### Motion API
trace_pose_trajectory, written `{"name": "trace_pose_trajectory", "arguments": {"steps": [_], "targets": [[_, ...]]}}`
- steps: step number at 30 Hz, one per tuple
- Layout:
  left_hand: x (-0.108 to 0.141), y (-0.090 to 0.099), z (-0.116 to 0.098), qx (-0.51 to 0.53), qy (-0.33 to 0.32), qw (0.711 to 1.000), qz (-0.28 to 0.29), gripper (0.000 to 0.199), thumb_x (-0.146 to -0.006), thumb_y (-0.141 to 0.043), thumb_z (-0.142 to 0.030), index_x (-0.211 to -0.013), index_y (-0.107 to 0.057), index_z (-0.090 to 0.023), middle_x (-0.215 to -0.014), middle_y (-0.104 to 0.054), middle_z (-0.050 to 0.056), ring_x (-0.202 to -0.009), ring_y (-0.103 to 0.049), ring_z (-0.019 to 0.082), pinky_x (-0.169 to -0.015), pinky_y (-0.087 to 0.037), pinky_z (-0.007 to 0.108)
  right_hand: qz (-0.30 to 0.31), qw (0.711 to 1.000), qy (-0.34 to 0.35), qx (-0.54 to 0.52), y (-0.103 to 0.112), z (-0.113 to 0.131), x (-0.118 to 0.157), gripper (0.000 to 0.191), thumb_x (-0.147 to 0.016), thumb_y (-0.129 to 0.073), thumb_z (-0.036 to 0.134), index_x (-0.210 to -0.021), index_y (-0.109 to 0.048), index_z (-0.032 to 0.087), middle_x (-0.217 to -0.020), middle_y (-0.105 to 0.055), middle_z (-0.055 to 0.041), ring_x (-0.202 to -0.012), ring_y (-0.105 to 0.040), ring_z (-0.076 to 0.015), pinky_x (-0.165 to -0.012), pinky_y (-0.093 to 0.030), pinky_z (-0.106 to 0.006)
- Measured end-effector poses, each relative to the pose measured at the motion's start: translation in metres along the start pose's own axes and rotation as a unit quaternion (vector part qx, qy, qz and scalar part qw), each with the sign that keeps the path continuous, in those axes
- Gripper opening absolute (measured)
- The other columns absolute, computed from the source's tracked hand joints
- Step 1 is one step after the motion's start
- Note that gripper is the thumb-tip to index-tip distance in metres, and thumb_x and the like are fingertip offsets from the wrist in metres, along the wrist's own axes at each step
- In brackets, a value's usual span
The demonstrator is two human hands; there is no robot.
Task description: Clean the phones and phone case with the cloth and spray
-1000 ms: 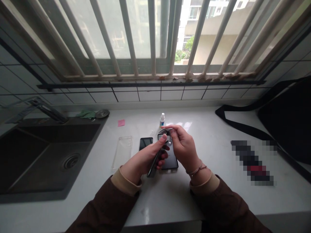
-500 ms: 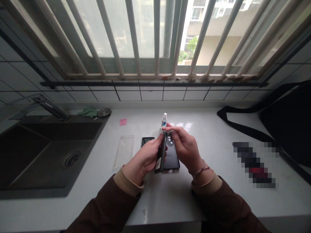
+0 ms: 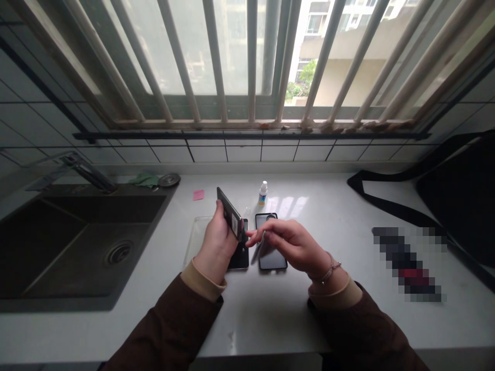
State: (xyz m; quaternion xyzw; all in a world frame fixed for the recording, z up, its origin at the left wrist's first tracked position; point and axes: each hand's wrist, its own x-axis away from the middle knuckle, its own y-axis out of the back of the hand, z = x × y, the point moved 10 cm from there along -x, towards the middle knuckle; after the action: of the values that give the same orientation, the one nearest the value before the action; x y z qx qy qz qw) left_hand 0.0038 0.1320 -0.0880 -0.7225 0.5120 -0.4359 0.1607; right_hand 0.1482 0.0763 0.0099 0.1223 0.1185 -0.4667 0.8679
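Duly noted: black smartphone (image 3: 231,214) clasped edge-up in left hand (image 3: 218,239), apparently angled toward right hand (image 3: 290,242), pinched on a thin strip (image 3: 258,247) above a second phone (image 3: 271,262) laid flat on the surface (image 3: 309,319).

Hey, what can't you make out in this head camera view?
Head view:
The object on the counter, blurred by pixelation.
The bottle label, too small to read.
The dark phone under the left hand, partly hidden by that hand.
The black bag, cut off by the right edge.

On the countertop (image 3: 266,324), a sink (image 3: 96,226) lies left of two smartphones (image 3: 270,257), a bag (image 3: 456,190) right.
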Motion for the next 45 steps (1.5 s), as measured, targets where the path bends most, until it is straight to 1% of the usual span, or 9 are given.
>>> {"name": "trace_pose_trajectory", "arguments": {"steps": [3, 8, 11, 14, 18, 23, 27, 33, 45], "targets": [[0.006, -0.005, -0.023, 0.049, -0.064, 0.997, -0.002, 0.025, -0.105, -0.063, -0.037, -0.089, -0.067, -0.017, -0.070, -0.067, 0.000, -0.054, -0.064, 0.011, -0.053, -0.055, 0.019, -0.009, 0.998, -0.059, 0.014, 0.003, -0.019, -0.002, 0.030, -0.108, -0.055, 0.045, -0.107, -0.077, 0.024, -0.109, -0.082, -0.0080, -0.104, -0.078, -0.0250, -0.097, -0.060, -0.042], [0.019, -0.030, -0.033, 0.112, -0.080, 0.986, 0.089, 0.022, -0.104, -0.062, -0.033, -0.103, -0.072, -0.013, -0.101, -0.078, 0.012, -0.092, -0.078, 0.021, -0.092, -0.066, 0.040, -0.179, 0.965, -0.174, -0.078, 0.034, -0.063, 0.004, 0.031, -0.100, -0.066, 0.050, -0.103, -0.076, 0.021, -0.091, -0.079, -0.0050, -0.075, -0.071, -0.0173, -0.063, -0.056, -0.027], [0.026, -0.038, -0.026, 0.094, -0.056, 0.986, 0.127, 0.041, -0.103, -0.061, -0.049, -0.110, -0.073, -0.011, -0.113, -0.077, 0.018, -0.099, -0.077, 0.027, -0.095, -0.065, 0.049, -0.259, 0.926, -0.233, -0.148, 0.046, -0.081, 0.012, 0.029, -0.095, -0.069, 0.047, -0.105, -0.075, 0.020, -0.084, -0.075, -0.0031, -0.065, -0.066, -0.0148, -0.053, -0.051, -0.023], [0.033, -0.045, -0.011, 0.056, 0.005, 0.986, 0.157, 0.071, -0.100, -0.047, -0.074, -0.110, -0.074, -0.009, -0.100, -0.077, 0.019, -0.084, -0.076, 0.028, -0.082, -0.066, 0.048, -0.327, 0.892, -0.245, -0.194, 0.059, -0.087, 0.019, 0.029, -0.092, -0.071, 0.043, -0.108, -0.073, 0.019, -0.097, -0.078, -0.0072, -0.076, -0.072, -0.0183, -0.059, -0.056, -0.026], [0.048, -0.056, 0.019, -0.039, 0.110, 0.967, 0.225, 0.083, -0.103, -0.030, -0.074, -0.124, -0.072, -0.006, -0.098, -0.076, 0.022, -0.080, -0.076, 0.031, -0.079, -0.065, 0.051, -0.358, 0.891, -0.181, -0.214, 0.071, -0.081, 0.017, 0.034, -0.089, -0.076, 0.044, -0.111, -0.071, 0.018, -0.106, -0.079, -0.0099, -0.088, -0.076, -0.0212, -0.071, -0.061, -0.031], [0.061, -0.055, 0.058, -0.098, 0.214, 0.932, 0.277, 0.077, -0.104, -0.033, -0.072, -0.127, -0.072, -0.010, -0.108, -0.076, 0.022, -0.086, -0.077, 0.031, -0.088, -0.063, 0.050, -0.410, 0.908, -0.084, -0.023, 0.090, -0.051, 0.026, 0.035, -0.100, -0.066, 0.047, -0.124, -0.072, 0.023, -0.117, -0.080, -0.0099, -0.108, -0.076, -0.0269, -0.096, -0.062, -0.045], [0.057, -0.049, 0.075, -0.094, 0.233, 0.931, 0.263, 0.070, -0.106, -0.037, -0.068, -0.126, -0.074, -0.012, -0.105, -0.078, 0.019, -0.093, -0.077, 0.030, -0.091, -0.062, 0.046, -0.327, 0.927, -0.037, 0.180, 0.069, -0.028, 0.016, 0.036, -0.106, -0.059, 0.041, -0.138, -0.072, 0.032, -0.142, -0.073, -0.0054, -0.139, -0.064, -0.0320, -0.122, -0.047, -0.055], [0.044, -0.054, 0.063, -0.007, 0.170, 0.957, 0.234, 0.059, -0.110, -0.038, -0.057, -0.135, -0.070, -0.014, -0.118, -0.078, 0.018, -0.114, -0.074, 0.029, -0.105, -0.057, 0.042, -0.124, 0.949, 0.062, 0.284, 0.017, -0.020, -0.006, 0.049, -0.107, -0.049, 0.020, -0.152, -0.061, 0.036, -0.160, -0.056, -0.0002, -0.155, -0.046, -0.0271, -0.135, -0.028, -0.058], [0.012, -0.018, 0.018, 0.004, 0.071, 0.995, 0.068, 0.076, -0.104, -0.035, -0.070, -0.110, -0.074, -0.005, -0.086, -0.074, 0.017, -0.071, -0.073, 0.026, -0.067, -0.063, 0.037, 0.114, 0.965, 0.117, 0.203, -0.035, 0.006, 0.002, 0.043, -0.106, -0.052, 0.011, -0.143, -0.068, 0.029, -0.141, -0.074, -0.0045, -0.146, -0.058, -0.0234, -0.136, -0.021, -0.056]]}}
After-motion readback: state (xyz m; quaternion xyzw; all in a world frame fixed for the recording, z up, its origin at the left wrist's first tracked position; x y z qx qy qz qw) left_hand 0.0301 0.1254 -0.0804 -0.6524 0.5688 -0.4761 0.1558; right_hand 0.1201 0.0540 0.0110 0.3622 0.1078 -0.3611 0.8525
